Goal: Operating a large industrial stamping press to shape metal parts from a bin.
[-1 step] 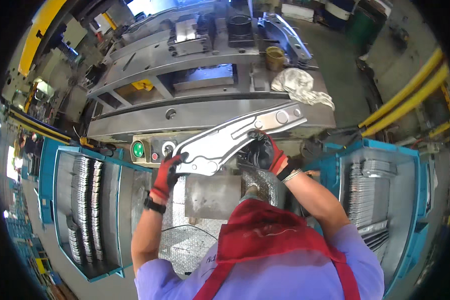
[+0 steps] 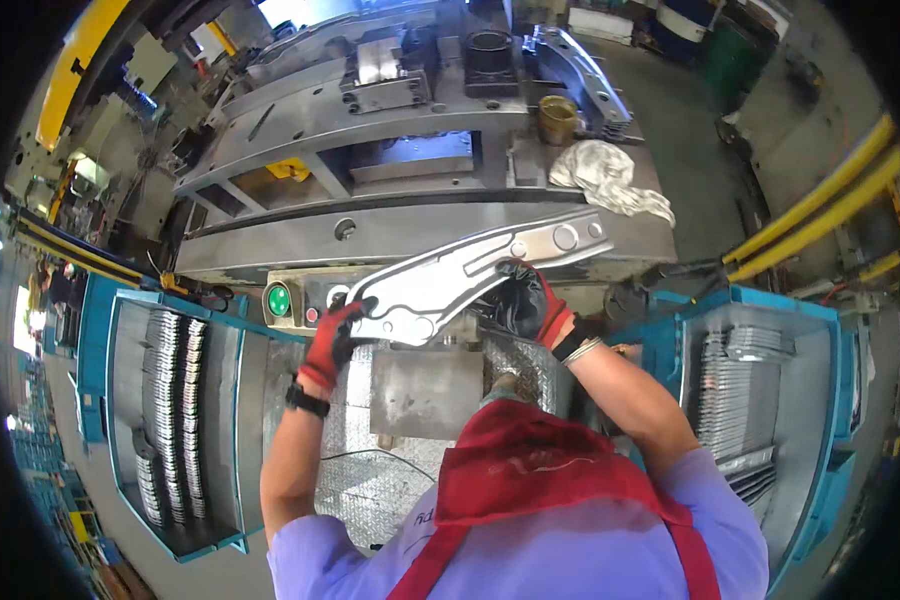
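Observation:
Both my hands hold a long stamped sheet-metal bracket (image 2: 440,280), silvery, with round holes and a raised rib. It slants up from left to right in front of the press bench. My left hand (image 2: 336,342), in a red and black glove, is closed on its wide lower-left end. Gripping the lower edge nearer the narrow right end is my right hand (image 2: 530,303), also gloved in red and black. Parts of its fingers are hidden behind the bracket.
A blue bin (image 2: 240,420) at left and another (image 2: 820,430) at right hold rows of stacked metal parts. Ahead stands the steel press bench (image 2: 260,243), with a white rag (image 2: 602,172), a tan pot (image 2: 557,118) and more brackets (image 2: 588,80). A green button (image 2: 278,299) sits on the control box.
The bracket's left end has risen very slightly with my left hand, and the background has shifted a little. Both hands keep their hold.

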`<state>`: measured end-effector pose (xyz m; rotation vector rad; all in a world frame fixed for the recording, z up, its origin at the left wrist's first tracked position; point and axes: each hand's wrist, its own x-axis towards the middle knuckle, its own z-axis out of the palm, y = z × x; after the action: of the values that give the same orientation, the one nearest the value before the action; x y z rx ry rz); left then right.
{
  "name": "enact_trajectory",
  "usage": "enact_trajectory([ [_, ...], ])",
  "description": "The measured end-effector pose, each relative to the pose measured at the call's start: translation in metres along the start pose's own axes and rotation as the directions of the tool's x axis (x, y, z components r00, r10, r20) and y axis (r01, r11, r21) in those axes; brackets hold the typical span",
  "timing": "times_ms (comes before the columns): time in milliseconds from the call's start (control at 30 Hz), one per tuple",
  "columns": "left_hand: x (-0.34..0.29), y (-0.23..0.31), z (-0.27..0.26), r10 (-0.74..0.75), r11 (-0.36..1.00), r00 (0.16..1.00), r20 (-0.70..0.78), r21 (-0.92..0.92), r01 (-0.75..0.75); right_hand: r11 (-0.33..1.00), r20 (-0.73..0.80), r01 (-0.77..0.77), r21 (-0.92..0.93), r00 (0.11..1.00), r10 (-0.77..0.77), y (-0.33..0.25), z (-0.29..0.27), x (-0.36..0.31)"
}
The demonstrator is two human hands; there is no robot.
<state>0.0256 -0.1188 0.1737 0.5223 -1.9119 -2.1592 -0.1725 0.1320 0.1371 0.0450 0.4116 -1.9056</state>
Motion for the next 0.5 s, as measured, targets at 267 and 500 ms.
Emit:
enact_trajectory([
  [267,0.158,0.024,-0.052,-0.236,0.938,0.943,-0.233,0.201,0.284,0.987,-0.197,0.032,-0.155,0.978,-0.062,-0.013,0.008,0.073],
  [500,0.228,-0.039,-0.08,0.149,0.721,0.923,-0.354,0.678,0.143,0.98,-0.32,-0.082,-0.181,0.947,0.021,-0.038,-0.008,0.111],
])
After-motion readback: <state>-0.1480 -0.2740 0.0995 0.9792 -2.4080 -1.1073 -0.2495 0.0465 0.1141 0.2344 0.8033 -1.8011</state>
